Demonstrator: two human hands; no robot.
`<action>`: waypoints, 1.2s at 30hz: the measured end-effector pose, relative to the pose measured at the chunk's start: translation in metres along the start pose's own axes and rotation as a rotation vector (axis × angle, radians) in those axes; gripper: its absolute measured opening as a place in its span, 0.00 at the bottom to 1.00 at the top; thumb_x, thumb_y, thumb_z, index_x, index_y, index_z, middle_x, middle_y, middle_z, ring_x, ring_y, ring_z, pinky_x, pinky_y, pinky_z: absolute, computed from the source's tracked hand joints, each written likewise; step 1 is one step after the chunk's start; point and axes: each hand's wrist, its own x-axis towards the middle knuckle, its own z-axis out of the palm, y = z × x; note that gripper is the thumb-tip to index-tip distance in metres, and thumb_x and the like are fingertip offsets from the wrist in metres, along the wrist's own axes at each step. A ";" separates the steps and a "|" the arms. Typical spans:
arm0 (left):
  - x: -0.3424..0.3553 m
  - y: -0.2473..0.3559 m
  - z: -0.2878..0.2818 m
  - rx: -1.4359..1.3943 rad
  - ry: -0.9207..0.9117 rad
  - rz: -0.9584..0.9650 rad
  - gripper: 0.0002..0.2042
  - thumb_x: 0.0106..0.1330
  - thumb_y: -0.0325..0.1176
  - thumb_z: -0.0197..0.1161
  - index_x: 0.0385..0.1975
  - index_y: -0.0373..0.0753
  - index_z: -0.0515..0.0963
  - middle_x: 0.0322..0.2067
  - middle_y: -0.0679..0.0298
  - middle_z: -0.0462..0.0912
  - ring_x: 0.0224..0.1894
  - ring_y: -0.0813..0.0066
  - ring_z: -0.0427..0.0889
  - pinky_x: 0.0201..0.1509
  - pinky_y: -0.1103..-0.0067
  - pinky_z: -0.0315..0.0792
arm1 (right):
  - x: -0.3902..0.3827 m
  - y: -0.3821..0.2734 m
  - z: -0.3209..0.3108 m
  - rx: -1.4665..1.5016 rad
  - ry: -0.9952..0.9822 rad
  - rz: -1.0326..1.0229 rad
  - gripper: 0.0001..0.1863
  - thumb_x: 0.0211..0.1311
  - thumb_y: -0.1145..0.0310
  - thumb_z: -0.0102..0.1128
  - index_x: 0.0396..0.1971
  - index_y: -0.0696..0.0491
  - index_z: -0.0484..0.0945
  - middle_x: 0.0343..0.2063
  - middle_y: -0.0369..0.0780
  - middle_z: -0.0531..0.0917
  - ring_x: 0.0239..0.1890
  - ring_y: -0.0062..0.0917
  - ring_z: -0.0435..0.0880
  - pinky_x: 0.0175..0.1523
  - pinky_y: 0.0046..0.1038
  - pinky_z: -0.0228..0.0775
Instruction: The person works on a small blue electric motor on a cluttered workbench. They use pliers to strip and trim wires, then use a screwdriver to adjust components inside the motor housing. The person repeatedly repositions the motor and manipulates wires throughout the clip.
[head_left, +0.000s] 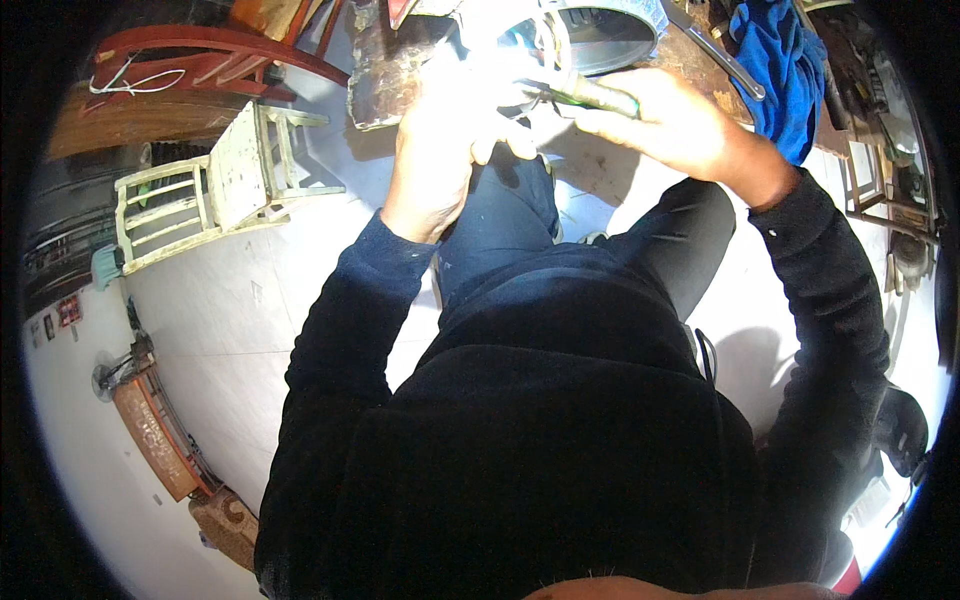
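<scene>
My right hand (pixel 680 120) is closed around a slender tool with a greenish handle (pixel 606 97), its tip pointing left toward my other hand. My left hand (pixel 440 125) has its fingers curled in, and strong glare washes out whatever it grips. The tool's tip meets that bright patch, so I cannot tell whether it touches anything there. Both hands are above my knees, at the near edge of a worn wooden bench (pixel 375 75). Just beyond them lies a round dark pan-like dish (pixel 612 38) with a grey rim.
On the bench's right lie a long metal tool (pixel 722 58) and a blue cloth (pixel 775 75) hanging over the edge. A pale wooden chair (pixel 235 165) stands at the left, near a red curved wooden piece (pixel 210 45) with a white cord. Racks line the right side.
</scene>
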 end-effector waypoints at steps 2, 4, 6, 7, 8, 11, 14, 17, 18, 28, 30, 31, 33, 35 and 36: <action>0.001 -0.001 0.000 0.096 -0.016 -0.033 0.10 0.81 0.29 0.57 0.35 0.32 0.77 0.30 0.53 0.85 0.38 0.54 0.91 0.54 0.61 0.85 | 0.005 0.001 0.007 -0.180 0.142 -0.203 0.22 0.75 0.53 0.65 0.59 0.53 0.87 0.48 0.50 0.89 0.48 0.42 0.89 0.56 0.38 0.79; 0.001 0.001 0.000 0.110 -0.047 -0.048 0.09 0.81 0.29 0.57 0.38 0.30 0.78 0.34 0.50 0.87 0.40 0.54 0.92 0.54 0.61 0.86 | 0.005 0.003 0.010 -0.396 0.151 -0.199 0.22 0.74 0.53 0.65 0.58 0.53 0.86 0.49 0.50 0.89 0.50 0.42 0.89 0.58 0.39 0.79; 0.001 0.006 0.000 -0.008 -0.080 -0.095 0.09 0.81 0.29 0.57 0.43 0.29 0.80 0.39 0.48 0.89 0.42 0.53 0.92 0.55 0.60 0.86 | -0.001 0.004 0.010 -0.388 0.135 -0.141 0.22 0.74 0.55 0.66 0.58 0.54 0.86 0.48 0.49 0.88 0.51 0.43 0.88 0.59 0.40 0.79; 0.001 0.008 0.001 -0.034 -0.049 -0.135 0.10 0.80 0.29 0.57 0.45 0.28 0.81 0.41 0.47 0.89 0.43 0.52 0.92 0.56 0.59 0.86 | -0.005 0.004 0.007 -0.415 0.130 -0.106 0.22 0.74 0.56 0.66 0.58 0.55 0.85 0.48 0.49 0.88 0.51 0.43 0.88 0.59 0.41 0.80; 0.002 0.010 0.000 -0.103 -0.008 -0.196 0.10 0.80 0.29 0.57 0.47 0.27 0.81 0.42 0.47 0.89 0.44 0.52 0.92 0.58 0.58 0.86 | -0.010 0.004 0.006 -0.410 0.178 -0.206 0.23 0.74 0.55 0.67 0.58 0.56 0.85 0.47 0.50 0.88 0.50 0.44 0.88 0.58 0.40 0.80; 0.002 0.010 0.001 -0.121 0.022 -0.223 0.11 0.79 0.28 0.58 0.51 0.27 0.82 0.45 0.48 0.89 0.46 0.52 0.92 0.61 0.57 0.85 | -0.023 -0.001 -0.003 -0.532 0.293 -0.496 0.25 0.75 0.54 0.69 0.58 0.60 0.84 0.46 0.51 0.88 0.45 0.45 0.88 0.55 0.39 0.80; 0.003 0.001 0.002 -0.071 0.035 -0.106 0.10 0.79 0.27 0.59 0.50 0.28 0.83 0.44 0.49 0.89 0.46 0.54 0.92 0.60 0.58 0.86 | -0.028 -0.007 -0.018 -0.561 0.245 -0.491 0.25 0.75 0.54 0.69 0.58 0.61 0.84 0.45 0.51 0.87 0.42 0.42 0.88 0.52 0.39 0.80; 0.002 -0.006 -0.002 0.006 0.083 -0.032 0.09 0.79 0.27 0.60 0.49 0.28 0.83 0.42 0.51 0.89 0.45 0.57 0.92 0.58 0.61 0.87 | -0.030 -0.013 -0.030 -0.521 0.194 -0.468 0.25 0.75 0.54 0.69 0.56 0.61 0.84 0.41 0.52 0.86 0.41 0.42 0.87 0.49 0.39 0.80; 0.002 -0.006 -0.004 0.038 0.099 -0.021 0.09 0.79 0.27 0.61 0.48 0.28 0.84 0.42 0.51 0.89 0.45 0.58 0.92 0.56 0.62 0.88 | -0.030 -0.014 -0.031 -0.495 0.173 -0.444 0.25 0.75 0.54 0.69 0.56 0.61 0.84 0.39 0.52 0.86 0.41 0.42 0.87 0.48 0.39 0.80; 0.004 0.000 -0.003 0.294 -0.017 0.080 0.08 0.79 0.28 0.61 0.43 0.28 0.82 0.33 0.56 0.86 0.36 0.66 0.90 0.47 0.71 0.85 | -0.012 0.004 0.022 -0.403 0.123 0.023 0.21 0.72 0.59 0.67 0.57 0.56 0.85 0.47 0.52 0.89 0.51 0.47 0.88 0.59 0.44 0.79; 0.004 0.000 -0.002 0.520 -0.029 0.131 0.08 0.79 0.28 0.61 0.42 0.28 0.82 0.32 0.57 0.85 0.36 0.66 0.90 0.48 0.71 0.84 | -0.016 0.004 0.023 -0.387 0.154 -0.004 0.22 0.72 0.58 0.67 0.58 0.56 0.85 0.47 0.52 0.89 0.51 0.47 0.88 0.60 0.43 0.78; 0.004 -0.001 -0.002 0.544 -0.041 0.141 0.09 0.79 0.29 0.60 0.41 0.29 0.82 0.32 0.58 0.84 0.36 0.66 0.90 0.49 0.71 0.84 | -0.019 0.004 0.021 -0.344 0.202 -0.089 0.23 0.73 0.57 0.67 0.58 0.58 0.85 0.47 0.53 0.88 0.49 0.46 0.88 0.58 0.42 0.79; 0.005 0.000 -0.003 0.558 -0.044 0.164 0.09 0.80 0.29 0.59 0.39 0.29 0.81 0.31 0.58 0.83 0.36 0.65 0.89 0.50 0.70 0.84 | -0.023 0.005 0.016 -0.250 0.225 -0.172 0.24 0.76 0.56 0.68 0.58 0.61 0.84 0.45 0.55 0.88 0.46 0.45 0.90 0.54 0.38 0.81; 0.006 0.000 -0.004 0.387 -0.030 0.065 0.10 0.81 0.30 0.59 0.37 0.31 0.80 0.30 0.58 0.83 0.35 0.64 0.89 0.50 0.69 0.84 | -0.024 0.007 0.012 -0.205 0.205 -0.196 0.25 0.74 0.55 0.66 0.59 0.59 0.84 0.47 0.54 0.88 0.48 0.47 0.88 0.57 0.41 0.79; 0.006 0.000 -0.004 0.283 -0.013 0.019 0.11 0.81 0.30 0.58 0.35 0.31 0.80 0.29 0.59 0.82 0.35 0.63 0.89 0.51 0.68 0.84 | -0.022 0.009 0.011 -0.184 0.204 -0.210 0.25 0.73 0.55 0.66 0.60 0.58 0.84 0.48 0.53 0.88 0.49 0.48 0.87 0.59 0.42 0.78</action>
